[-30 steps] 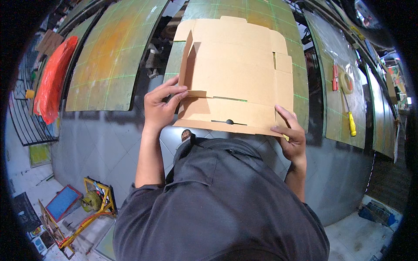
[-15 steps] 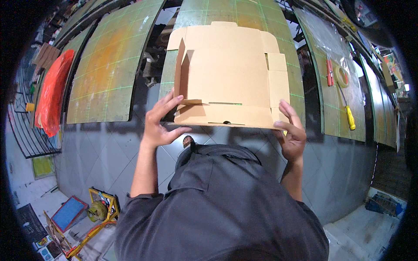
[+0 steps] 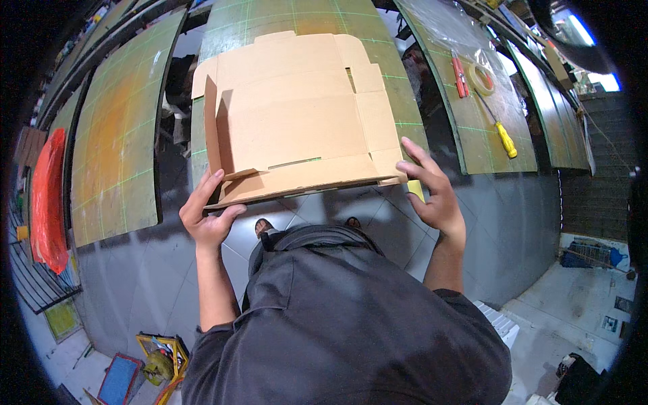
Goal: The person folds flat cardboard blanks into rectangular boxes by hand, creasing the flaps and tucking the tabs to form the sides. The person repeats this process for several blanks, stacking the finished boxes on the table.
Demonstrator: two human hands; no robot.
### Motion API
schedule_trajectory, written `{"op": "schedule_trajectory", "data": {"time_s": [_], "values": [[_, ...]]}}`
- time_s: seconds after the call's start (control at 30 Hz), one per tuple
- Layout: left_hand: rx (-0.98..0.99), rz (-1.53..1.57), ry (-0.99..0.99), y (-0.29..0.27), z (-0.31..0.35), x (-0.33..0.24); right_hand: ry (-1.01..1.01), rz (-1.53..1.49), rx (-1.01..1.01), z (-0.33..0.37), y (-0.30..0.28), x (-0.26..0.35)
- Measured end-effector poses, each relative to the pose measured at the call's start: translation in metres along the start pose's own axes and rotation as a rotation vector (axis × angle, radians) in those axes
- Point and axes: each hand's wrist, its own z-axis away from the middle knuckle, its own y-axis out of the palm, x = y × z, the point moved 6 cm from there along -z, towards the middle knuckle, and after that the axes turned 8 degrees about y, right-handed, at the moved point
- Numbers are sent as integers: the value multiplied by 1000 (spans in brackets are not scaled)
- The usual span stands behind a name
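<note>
A partly folded brown cardboard box (image 3: 290,115) lies on the green-lined board before me. Its left wall stands upright, with a small corner flap (image 3: 239,174) bent inward. The front panel (image 3: 304,181) is raised along the near edge, while the right-hand flaps (image 3: 378,115) lie outward and flat. My left hand (image 3: 208,214) grips the near left corner, fingers against the side wall and thumb below the front edge. At the near right corner, my right hand (image 3: 434,196) has its fingers spread, fingertips at the flap's edge. A yellow piece (image 3: 416,190) shows beside its thumb.
On the right board lie a yellow-handled screwdriver (image 3: 505,140), a red-handled tool (image 3: 460,75), a tape roll (image 3: 481,79) and clear plastic sheeting (image 3: 439,23). An orange-red plastic bundle (image 3: 49,202) is at far left. Gaps separate the boards.
The view has shifted, so the box sits further left and slightly tilted in the picture. My right hand's fingers have spread more at the right corner. The left hand remains at its corner.
</note>
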Motion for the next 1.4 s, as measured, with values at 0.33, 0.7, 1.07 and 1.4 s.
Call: {"op": "schedule_trajectory", "data": {"time_s": [0.33, 0.7, 1.07, 1.4], "values": [[26, 2, 38, -1, -2, -3, 92, -135, -191, -11, -3, -17], [17, 4, 30, -3, 1, 3, 107, -283, -231, -19, -6, -17], [-34, -23, -36, 2, -2, -5, 304, -903, -489, -28, 40, -2], [-309, 124, -149, 19, -1, -11, -51, -418, -528, -24, 43, 28]]}}
